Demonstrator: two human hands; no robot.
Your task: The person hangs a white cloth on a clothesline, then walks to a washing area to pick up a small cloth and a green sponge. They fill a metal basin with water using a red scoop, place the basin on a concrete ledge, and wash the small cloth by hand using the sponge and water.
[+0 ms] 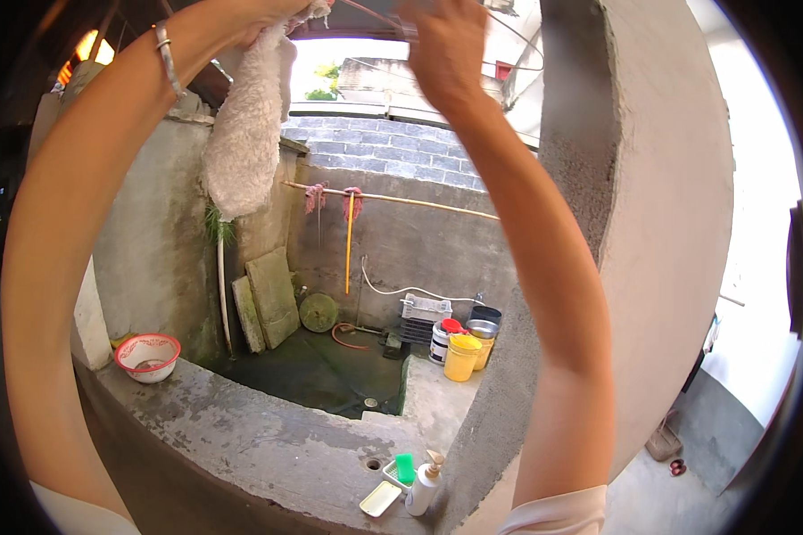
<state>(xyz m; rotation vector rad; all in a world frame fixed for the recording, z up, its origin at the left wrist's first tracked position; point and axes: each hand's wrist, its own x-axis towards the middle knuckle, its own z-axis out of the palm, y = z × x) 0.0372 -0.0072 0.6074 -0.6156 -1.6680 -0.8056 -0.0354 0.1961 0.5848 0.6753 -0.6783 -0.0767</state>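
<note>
Hands work overhead in the head view: the left hand grips the top of a fluffy white towel that hangs below it, fingers closed on the cloth. The right hand pinches a thin wire line beside it. Below, a red-rimmed basin sits on the concrete ledge, with a yellow bucket farther back.
</note>
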